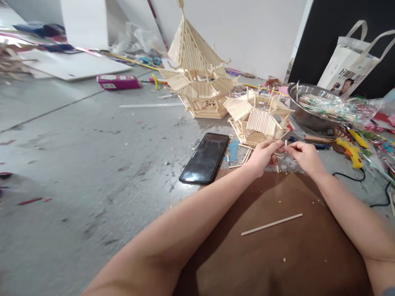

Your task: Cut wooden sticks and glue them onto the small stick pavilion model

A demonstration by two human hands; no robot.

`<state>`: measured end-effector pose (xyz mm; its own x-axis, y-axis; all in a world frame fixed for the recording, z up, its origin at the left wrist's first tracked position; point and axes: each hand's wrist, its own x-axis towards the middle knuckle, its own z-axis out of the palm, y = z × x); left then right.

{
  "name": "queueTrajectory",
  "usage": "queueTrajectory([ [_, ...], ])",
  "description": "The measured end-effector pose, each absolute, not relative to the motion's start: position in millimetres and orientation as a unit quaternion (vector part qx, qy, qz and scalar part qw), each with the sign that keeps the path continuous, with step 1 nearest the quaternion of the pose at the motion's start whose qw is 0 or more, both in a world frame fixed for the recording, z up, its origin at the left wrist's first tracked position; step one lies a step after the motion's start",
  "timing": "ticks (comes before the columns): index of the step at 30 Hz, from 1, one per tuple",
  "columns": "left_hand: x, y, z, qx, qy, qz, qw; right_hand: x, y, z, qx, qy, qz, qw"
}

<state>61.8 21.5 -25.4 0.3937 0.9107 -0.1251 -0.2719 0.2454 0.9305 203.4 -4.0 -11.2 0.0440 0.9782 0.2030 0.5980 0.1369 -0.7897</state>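
Observation:
My right hand (305,157) pinches a short wooden stick (286,142) between thumb and forefinger, its end poking up. Right beside it, my left hand (266,155) has its fingers curled and its fingertips close to the same stick; what they grip is hidden. Just beyond both hands stands a small pavilion model (261,122) made of wooden sticks, with slatted roof panels and upright posts. Loose short sticks (247,156) lie by my left wrist. One longer stick (271,225) rests on the brown sheet (247,263) nearer to me.
Left of my hands lies a black phone (205,158). Behind is a taller stick pagoda (203,88). To the right are a metal bowl (304,117) with wrapped sticks, a yellow glue gun (350,153) with a cord, and a white bag (345,65). A purple box (119,82) sits farther left.

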Motion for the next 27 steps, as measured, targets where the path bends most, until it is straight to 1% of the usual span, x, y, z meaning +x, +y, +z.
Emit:
queueTrajectory([
  [4,65.0,15.4,-25.0,0.505,0.358,0.411,0.669,203.6,-11.3,-14.6,-0.6,-0.715,0.129,0.336],
  [7,64.7,14.9,-24.4,0.509,0.371,0.43,0.647,204.2,-14.5,-9.7,-0.579,-0.755,0.082,0.298],
  [9,63.2,16.5,-23.5,0.501,0.383,0.439,0.64,209.7,-15.4,-3.5,-0.595,-0.759,0.044,0.261],
  [11,61.2,18.5,-22.3,0.507,0.399,0.438,0.627,220.0,-14.6,1.5,-0.653,-0.732,-0.009,0.192],
  [13,59.4,20.1,-21.4,0.533,0.407,0.437,0.599,232.8,-12.4,2.7,-0.716,-0.69,-0.054,0.088],
  [16,58.1,21.2,-21.1,0.566,0.405,0.442,0.566,249.0,-7.6,-2.1,-0.762,-0.643,-0.052,-0.054],
  [18,58.1,21.1,-21.7,0.572,0.401,0.439,0.564,254.4,-4.4,-6.7,-0.772,-0.627,-0.032,-0.102],
  [20,58.4,20.6,-22.9,0.581,0.394,0.43,0.568,255.6,-1.7,-10.3,-0.775,-0.622,-0.019,-0.115],
  [22,58.4,19.9,-24.6,0.599,0.389,0.414,0.565,254.7,0.4,-12.5,-0.776,-0.622,-0.013,-0.105],
  [24,58.1,19.4,-26.8,0.625,0.389,0.396,0.549,253.7,1.6,-12.7,-0.782,-0.619,-0.002,-0.078],
  [27,57.9,19.2,-30.3,0.666,0.386,0.38,0.513,254.9,0.9,-7.7,-0.796,-0.605,0.003,-0.013],
])
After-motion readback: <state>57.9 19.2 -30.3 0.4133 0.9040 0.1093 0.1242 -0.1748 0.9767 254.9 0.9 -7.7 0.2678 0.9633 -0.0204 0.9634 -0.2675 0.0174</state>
